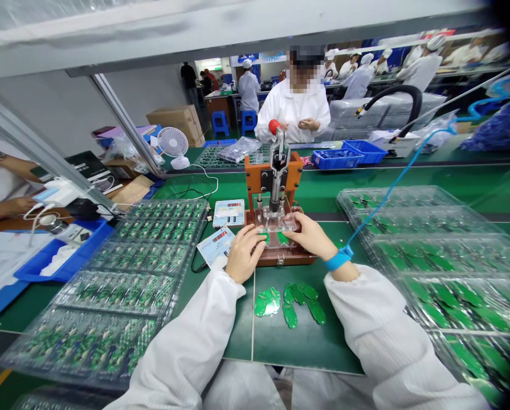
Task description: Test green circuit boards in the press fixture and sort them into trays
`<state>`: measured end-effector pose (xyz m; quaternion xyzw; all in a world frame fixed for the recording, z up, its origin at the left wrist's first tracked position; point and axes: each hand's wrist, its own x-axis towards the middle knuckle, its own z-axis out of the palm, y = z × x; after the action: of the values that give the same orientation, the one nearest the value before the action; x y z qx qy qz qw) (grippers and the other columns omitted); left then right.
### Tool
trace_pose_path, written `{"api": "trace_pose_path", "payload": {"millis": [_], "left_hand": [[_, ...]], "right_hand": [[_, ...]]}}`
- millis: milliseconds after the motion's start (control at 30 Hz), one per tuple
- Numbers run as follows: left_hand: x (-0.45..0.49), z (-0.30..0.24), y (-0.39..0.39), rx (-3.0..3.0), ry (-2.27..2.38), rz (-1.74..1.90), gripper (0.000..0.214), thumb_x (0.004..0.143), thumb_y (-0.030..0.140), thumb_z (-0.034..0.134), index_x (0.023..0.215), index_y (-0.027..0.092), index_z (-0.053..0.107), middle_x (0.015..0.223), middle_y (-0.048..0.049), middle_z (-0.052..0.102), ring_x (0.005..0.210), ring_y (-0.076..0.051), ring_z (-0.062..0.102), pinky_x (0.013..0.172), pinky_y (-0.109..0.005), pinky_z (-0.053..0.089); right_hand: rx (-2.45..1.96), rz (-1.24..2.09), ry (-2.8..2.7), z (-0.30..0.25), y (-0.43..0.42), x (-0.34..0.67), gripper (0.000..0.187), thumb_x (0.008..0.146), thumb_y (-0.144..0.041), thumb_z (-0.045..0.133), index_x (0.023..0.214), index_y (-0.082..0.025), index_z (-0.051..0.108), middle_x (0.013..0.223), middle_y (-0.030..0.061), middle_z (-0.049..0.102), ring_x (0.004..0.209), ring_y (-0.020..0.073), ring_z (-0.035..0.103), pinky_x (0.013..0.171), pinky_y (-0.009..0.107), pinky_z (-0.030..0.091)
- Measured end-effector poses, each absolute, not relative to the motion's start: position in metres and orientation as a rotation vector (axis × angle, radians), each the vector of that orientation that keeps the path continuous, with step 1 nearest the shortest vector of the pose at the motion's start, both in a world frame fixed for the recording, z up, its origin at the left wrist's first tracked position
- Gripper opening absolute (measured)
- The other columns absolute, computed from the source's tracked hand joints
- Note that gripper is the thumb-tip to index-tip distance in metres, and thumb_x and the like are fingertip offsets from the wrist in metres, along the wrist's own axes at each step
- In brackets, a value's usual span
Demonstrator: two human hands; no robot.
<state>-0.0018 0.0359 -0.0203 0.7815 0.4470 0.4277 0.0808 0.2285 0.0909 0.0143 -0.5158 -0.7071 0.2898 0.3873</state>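
A toggle-clamp test fixture (pixel 268 177) with an orange frame, wooden base and clear plates stands in front of me. My left hand (pixel 245 254) is at its left side, fingers bent and pressed together on the edge of a small green circuit board (pixel 263 237). At the right side, my right hand (pixel 312 236) has thumb and fingers closed around the edge of a second green circuit board (pixel 282 238), which lies in the clear bed. The fingertips are partly hidden. Loose green boards (pixel 297 293) lie on the mat between my forearms. A blue wrist strap (pixel 339 259) circles my right wrist.
Clear trays of boards stand at left (pixel 124 273) and right (pixel 429 250). Two small meters (pixel 228 213) with red digits sit left of the fixture. The strap's blue cord (pixel 391 188) stretches up to the right. A co-worker (pixel 295 105) faces me across the bench.
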Motion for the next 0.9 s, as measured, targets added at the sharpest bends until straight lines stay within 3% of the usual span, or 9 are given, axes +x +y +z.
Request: {"api": "trace_pose_path", "payload": {"millis": [67, 167, 333, 433, 500, 600, 700, 767, 900], "left_hand": [[-0.001, -0.021, 0.035, 2.353, 1.344, 1.285, 0.024, 0.104, 0.030, 0.050, 0.109, 0.019, 0.070, 0.134, -0.0090, 0.066, 0.137, -0.027, 0.049, 0.114, -0.051, 0.044], [0.000, -0.018, 0.031, 2.361, 1.382, 1.388, 0.024, 0.104, 0.032, 0.050, 0.111, 0.018, 0.068, 0.136, -0.0125, 0.062, 0.132, -0.028, 0.051, 0.109, -0.049, 0.046], [0.008, -0.008, 0.015, 2.494, 1.066, 1.431, 0.022, 0.100, 0.027, 0.053, 0.082, 0.019, 0.063, 0.081, -0.0059, 0.069, 0.082, -0.019, 0.063, 0.078, -0.036, 0.051], [0.017, -0.008, 0.008, 2.625, 0.801, 1.317, 0.018, 0.097, 0.028, 0.057, 0.083, 0.018, 0.064, 0.083, -0.0061, 0.071, 0.082, -0.020, 0.064, 0.076, -0.035, 0.051], [0.021, -0.012, 0.005, 2.651, 0.713, 1.233, 0.018, 0.096, 0.030, 0.058, 0.087, 0.018, 0.066, 0.089, -0.0075, 0.072, 0.088, -0.021, 0.065, 0.079, -0.036, 0.052], [0.024, -0.018, 0.005, 2.632, 0.695, 1.137, 0.020, 0.097, 0.034, 0.057, 0.090, 0.018, 0.067, 0.096, -0.0090, 0.072, 0.095, -0.022, 0.065, 0.086, -0.038, 0.051], [0.024, -0.021, 0.006, 2.615, 0.690, 1.120, 0.020, 0.097, 0.034, 0.058, 0.091, 0.017, 0.067, 0.099, -0.0093, 0.072, 0.099, -0.022, 0.064, 0.089, -0.038, 0.050], [0.024, -0.022, 0.007, 2.617, 0.685, 1.102, 0.020, 0.097, 0.034, 0.058, 0.091, 0.017, 0.067, 0.100, -0.0094, 0.071, 0.099, -0.022, 0.064, 0.090, -0.039, 0.050], [0.025, -0.022, 0.007, 2.622, 0.702, 1.047, 0.023, 0.097, 0.036, 0.055, 0.092, 0.018, 0.069, 0.101, -0.0108, 0.071, 0.101, -0.023, 0.065, 0.090, -0.040, 0.049]], "right_hand": [[-1.303, 0.687, -1.713, 0.025, 0.096, 0.234, 0.019, 0.076, -0.031, 0.068, 0.090, -0.021, 0.060, 0.078, -0.0006, 0.063, 0.072, 0.0163, 0.060, 0.073, 0.032, 0.051], [-1.258, 0.544, -1.568, 0.060, 0.110, 0.242, 0.017, 0.082, -0.030, 0.061, 0.096, -0.022, 0.054, 0.091, 0.0019, 0.063, 0.083, 0.0167, 0.061, 0.082, 0.033, 0.052], [-0.915, 0.266, -1.537, 0.138, 0.156, 0.225, 0.023, 0.088, -0.026, 0.065, 0.109, -0.022, 0.057, 0.113, 0.0052, 0.067, 0.112, 0.0199, 0.063, 0.099, 0.035, 0.050], [-0.929, 0.363, -1.686, 0.175, 0.190, 0.200, 0.028, 0.098, -0.042, 0.059, 0.106, -0.016, 0.063, 0.097, 0.0028, 0.071, 0.100, 0.0180, 0.068, 0.101, 0.038, 0.050], [-0.965, 0.572, -1.791, 0.196, 0.202, 0.186, 0.046, 0.104, -0.051, 0.045, 0.101, -0.009, 0.065, 0.084, 0.0009, 0.070, 0.084, 0.0133, 0.069, 0.096, 0.037, 0.053], [-0.915, 0.731, -1.801, 0.221, 0.190, 0.177, 0.052, 0.107, -0.048, 0.038, 0.117, -0.003, 0.063, 0.087, 0.0008, 0.072, 0.077, 0.0074, 0.067, 0.085, 0.028, 0.055], [-0.710, 0.540, -1.777, 0.230, 0.142, 0.177, 0.041, 0.106, -0.041, 0.048, 0.132, -0.012, 0.059, 0.104, 0.0031, 0.075, 0.088, 0.0096, 0.069, 0.081, 0.023, 0.057], [-0.622, 0.367, -1.780, 0.224, 0.102, 0.180, 0.040, 0.105, -0.043, 0.050, 0.135, -0.018, 0.059, 0.117, 0.0058, 0.074, 0.102, 0.0151, 0.070, 0.089, 0.027, 0.059], [-0.666, 0.126, -1.750, 0.193, 0.045, 0.182, 0.037, 0.106, -0.045, 0.044, 0.135, -0.029, 0.061, 0.128, 0.0018, 0.071, 0.122, 0.0233, 0.067, 0.109, 0.040, 0.055]]}}
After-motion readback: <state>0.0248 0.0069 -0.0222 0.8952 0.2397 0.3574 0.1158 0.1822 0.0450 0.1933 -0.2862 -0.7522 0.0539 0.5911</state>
